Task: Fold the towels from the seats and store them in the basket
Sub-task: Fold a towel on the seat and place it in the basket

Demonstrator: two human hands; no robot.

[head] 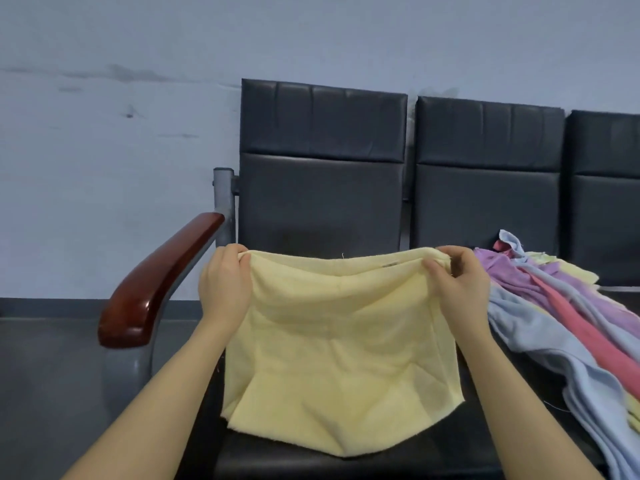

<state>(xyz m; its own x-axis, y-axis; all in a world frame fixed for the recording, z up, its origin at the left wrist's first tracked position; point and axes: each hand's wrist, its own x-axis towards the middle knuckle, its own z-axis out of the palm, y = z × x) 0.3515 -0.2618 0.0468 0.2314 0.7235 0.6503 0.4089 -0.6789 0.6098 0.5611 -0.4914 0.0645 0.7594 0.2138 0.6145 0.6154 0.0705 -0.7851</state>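
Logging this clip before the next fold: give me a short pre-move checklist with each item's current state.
1. Left hand pinches a top corner of the yellow towel: ok.
2. Right hand pinches the other top corner: ok.
3. Top edge taut between the hands: ok.
4. Lower edge flat on the seat: not ok, bunched.
5. Towel apart from the pile: ok.
6. Basket in reach: cannot tell, not in view.

Both forearms are bare to the frame edge, with no sleeves, rings or watch visible.
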